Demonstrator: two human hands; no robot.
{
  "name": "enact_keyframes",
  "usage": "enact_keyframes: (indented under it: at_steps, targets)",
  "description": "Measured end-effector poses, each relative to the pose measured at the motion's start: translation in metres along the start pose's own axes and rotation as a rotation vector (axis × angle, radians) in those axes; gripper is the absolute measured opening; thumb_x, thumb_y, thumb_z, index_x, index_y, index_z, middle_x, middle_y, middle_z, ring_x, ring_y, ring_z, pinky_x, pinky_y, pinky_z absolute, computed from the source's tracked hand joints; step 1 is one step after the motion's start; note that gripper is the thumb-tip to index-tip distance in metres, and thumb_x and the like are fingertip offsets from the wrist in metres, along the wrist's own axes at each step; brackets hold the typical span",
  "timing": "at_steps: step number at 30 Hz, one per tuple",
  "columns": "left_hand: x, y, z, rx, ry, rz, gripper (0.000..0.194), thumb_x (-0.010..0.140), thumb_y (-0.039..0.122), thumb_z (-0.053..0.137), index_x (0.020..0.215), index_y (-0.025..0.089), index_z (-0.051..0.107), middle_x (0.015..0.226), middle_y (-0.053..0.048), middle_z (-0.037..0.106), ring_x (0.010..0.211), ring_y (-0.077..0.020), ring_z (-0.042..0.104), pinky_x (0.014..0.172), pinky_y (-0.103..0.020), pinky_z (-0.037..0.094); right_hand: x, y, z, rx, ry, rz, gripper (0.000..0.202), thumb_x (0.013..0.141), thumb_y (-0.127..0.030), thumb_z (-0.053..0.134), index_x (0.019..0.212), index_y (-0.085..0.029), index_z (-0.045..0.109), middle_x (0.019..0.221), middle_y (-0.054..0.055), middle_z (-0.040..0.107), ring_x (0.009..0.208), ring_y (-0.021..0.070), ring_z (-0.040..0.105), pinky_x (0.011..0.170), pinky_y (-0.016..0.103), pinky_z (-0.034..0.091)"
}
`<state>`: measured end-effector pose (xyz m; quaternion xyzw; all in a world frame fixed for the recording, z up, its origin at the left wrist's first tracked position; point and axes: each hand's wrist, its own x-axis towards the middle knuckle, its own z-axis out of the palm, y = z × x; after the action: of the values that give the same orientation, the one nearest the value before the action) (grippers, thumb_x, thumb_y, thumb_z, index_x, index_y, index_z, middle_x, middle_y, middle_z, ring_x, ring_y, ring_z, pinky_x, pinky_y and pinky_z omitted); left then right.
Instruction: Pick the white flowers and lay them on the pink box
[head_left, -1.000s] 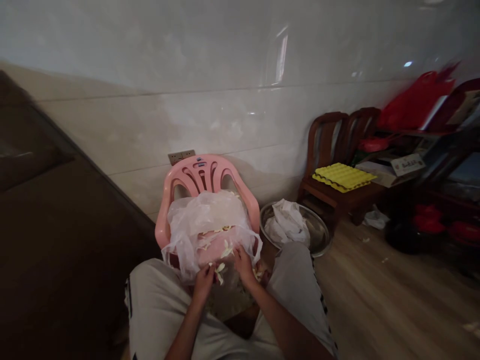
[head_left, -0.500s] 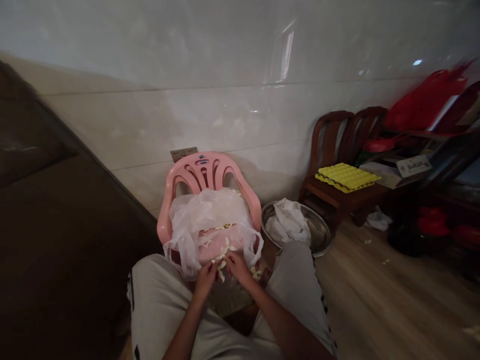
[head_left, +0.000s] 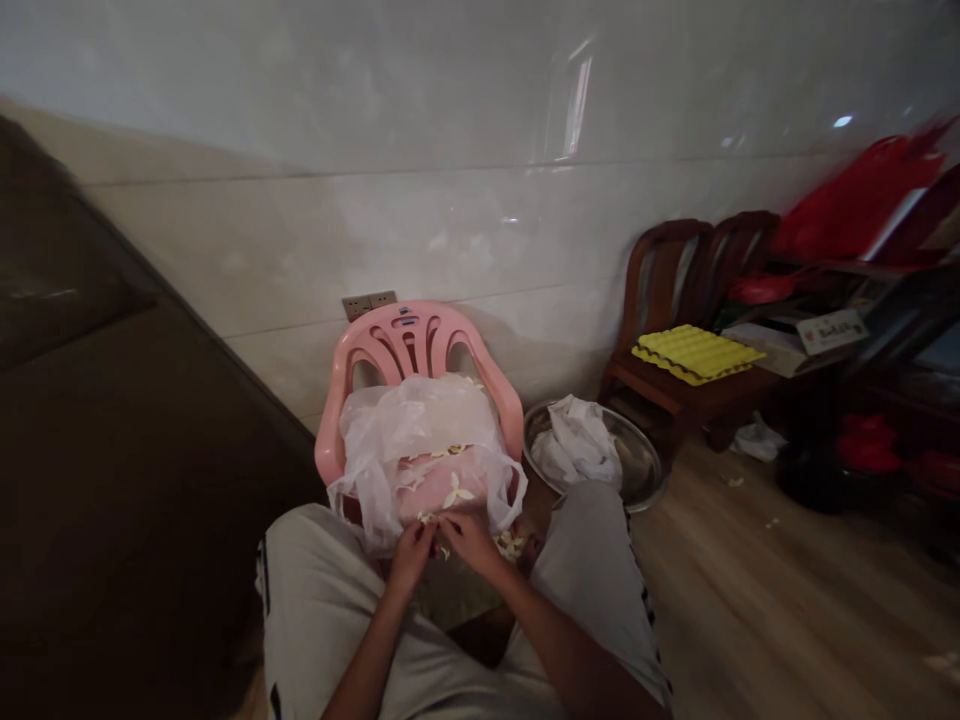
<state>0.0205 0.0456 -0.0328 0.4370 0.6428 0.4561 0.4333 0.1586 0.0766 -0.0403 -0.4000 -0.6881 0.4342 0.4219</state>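
A pink plastic chair (head_left: 510, 405) stands between my knees and the wall, with a translucent white plastic bag (head_left: 375, 425) spread over its seat. At the front edge of that seat, my left hand (head_left: 412, 552) and my right hand (head_left: 469, 543) meet with fingers pinched around a pale flower-like piece (head_left: 427, 518); most of it is hidden by the fingers. Just beyond them, a cream piece with splayed petals (head_left: 457, 490) rests on the pink surface. More pale pieces (head_left: 510, 545) lie lower down, right of my right hand.
To the right, a metal basin (head_left: 646, 482) on the floor holds a crumpled white bag (head_left: 574, 440). Behind it, a wooden chair (head_left: 660, 385) carries a yellow egg tray (head_left: 694, 353). A dark panel (head_left: 150, 480) fills the left side. A wall socket (head_left: 367, 303) sits behind the pink chair.
My right hand has shifted slightly left, closer to my left hand. The splayed cream piece, earlier at my right fingertips, now lies apart from them on the pink surface.
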Motion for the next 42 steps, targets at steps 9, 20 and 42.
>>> enact_keyframes:
  at_steps: [9, 20, 42]
  targets:
    - [0.001, -0.002, -0.003, -0.011, 0.033, 0.038, 0.059, 0.063, 0.077, 0.06, 0.058, 0.018, 0.058, 0.046, 0.003, 0.054, 0.045, -0.0141, 0.053, 0.049, -0.025, 0.041, 0.005, 0.008, 0.008, 0.242, -0.073, 0.175, 0.031, 0.085, -0.047, 0.053, 0.078, -0.019, 0.065, 0.068, 0.0, 0.064, 0.048, 0.0123, 0.053, 0.048, 0.024, 0.045]
    - [-0.005, 0.01, -0.001, -0.006, 0.041, 0.057, 0.058, 0.064, 0.076, 0.061, 0.061, 0.018, 0.059, 0.049, 0.003, 0.054, 0.045, -0.0128, 0.051, 0.046, -0.024, 0.039, 0.003, 0.005, 0.006, 0.345, -0.088, 0.246, 0.032, 0.084, -0.05, 0.058, 0.082, -0.018, 0.059, 0.069, -0.002, 0.064, 0.048, 0.011, 0.056, 0.045, 0.022, 0.043]
    - [0.003, -0.01, 0.013, -0.156, -0.079, -0.052, 0.042, 0.075, 0.058, 0.066, 0.082, 0.016, 0.064, 0.057, 0.003, 0.058, 0.047, -0.0118, 0.053, 0.048, -0.024, 0.048, 0.001, 0.008, -0.006, 0.339, -0.119, 0.268, 0.027, 0.093, -0.044, 0.054, 0.088, -0.018, 0.059, 0.061, -0.006, 0.055, 0.051, 0.0088, 0.052, 0.05, 0.019, 0.044]
